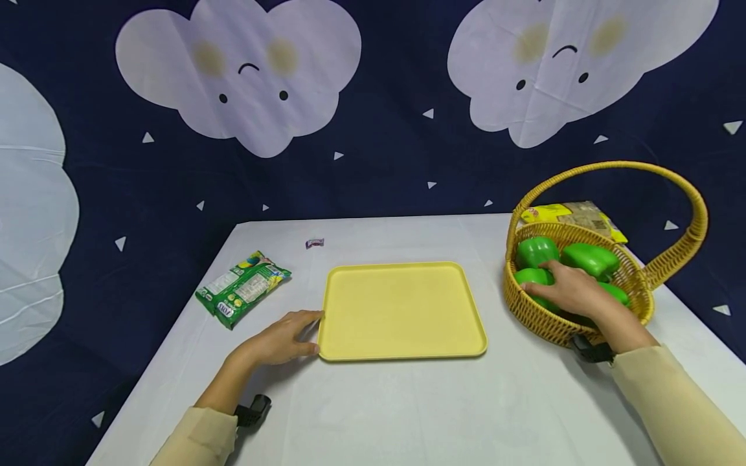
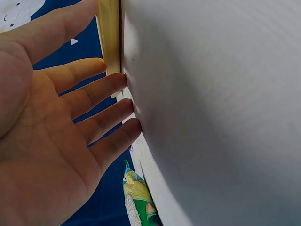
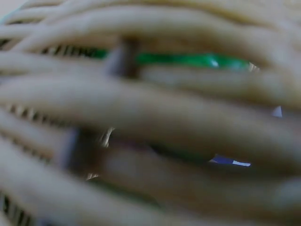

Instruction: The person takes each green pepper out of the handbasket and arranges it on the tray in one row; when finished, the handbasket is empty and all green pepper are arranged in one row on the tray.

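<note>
My left hand is at the left edge of a yellow rectangular tray, fingers extended and spread, thumb near the tray's front left corner. The left wrist view shows its palm and straight fingers beside the tray's rim. Over at the right, my right hand reaches into a wicker basket with a tall handle. Its thumb and fingers curl round a green bell pepper. More green peppers lie around it in the basket. Blurred wicker weave fills the right wrist view, hiding that hand.
A green snack packet lies left of the tray, and a small wrapped candy sits behind it. Behind the basket is a yellow packet. A white cloth covers the table; a dark cloud-patterned curtain hangs behind.
</note>
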A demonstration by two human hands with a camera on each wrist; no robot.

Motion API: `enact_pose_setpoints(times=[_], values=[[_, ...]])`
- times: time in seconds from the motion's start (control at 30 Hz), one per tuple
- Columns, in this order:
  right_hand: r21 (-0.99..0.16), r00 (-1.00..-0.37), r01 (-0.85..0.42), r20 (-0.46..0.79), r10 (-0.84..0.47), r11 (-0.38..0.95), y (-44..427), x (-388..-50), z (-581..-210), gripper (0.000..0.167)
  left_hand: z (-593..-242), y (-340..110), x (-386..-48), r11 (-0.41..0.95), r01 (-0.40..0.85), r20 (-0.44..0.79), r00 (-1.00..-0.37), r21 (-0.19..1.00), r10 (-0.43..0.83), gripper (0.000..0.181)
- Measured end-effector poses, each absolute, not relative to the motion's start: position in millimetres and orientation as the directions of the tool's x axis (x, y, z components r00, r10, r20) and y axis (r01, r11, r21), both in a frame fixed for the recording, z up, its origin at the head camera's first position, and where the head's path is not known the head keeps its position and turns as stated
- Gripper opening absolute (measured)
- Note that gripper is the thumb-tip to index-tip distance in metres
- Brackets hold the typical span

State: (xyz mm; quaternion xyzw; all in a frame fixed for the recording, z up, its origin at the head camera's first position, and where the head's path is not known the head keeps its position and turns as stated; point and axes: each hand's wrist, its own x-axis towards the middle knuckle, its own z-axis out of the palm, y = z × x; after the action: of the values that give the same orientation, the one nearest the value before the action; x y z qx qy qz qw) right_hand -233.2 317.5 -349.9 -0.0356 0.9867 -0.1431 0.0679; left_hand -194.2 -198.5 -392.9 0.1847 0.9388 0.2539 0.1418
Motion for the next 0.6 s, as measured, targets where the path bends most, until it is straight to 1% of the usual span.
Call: enact_pose_setpoints(times=[0.2,0.47,0.6], values=[[-0.292,-0.993,-0.060,-0.081,-0.087,0.955,317.3,-230.8,-348.2,0.095,-393.0,-198.4,-195.0,0.800,0.277,-0.170,-0.891,0.533,0.422,0.068],[-0.318,-0.997,-0.070,0.001,-0.073,0.946,316.3,-223.7,-341.8,0.100,-393.5,-198.6,-194.5,0.796,0.284,-0.159,-0.891,0.534,0.425,0.067],[-0.326,-0.998,-0.057,0.009,-0.058,0.944,315.1,-218.9,-337.0,0.103,-394.2,-199.1,-194.3,0.792,0.295,-0.148,-0.890,0.535,0.432,0.067]])
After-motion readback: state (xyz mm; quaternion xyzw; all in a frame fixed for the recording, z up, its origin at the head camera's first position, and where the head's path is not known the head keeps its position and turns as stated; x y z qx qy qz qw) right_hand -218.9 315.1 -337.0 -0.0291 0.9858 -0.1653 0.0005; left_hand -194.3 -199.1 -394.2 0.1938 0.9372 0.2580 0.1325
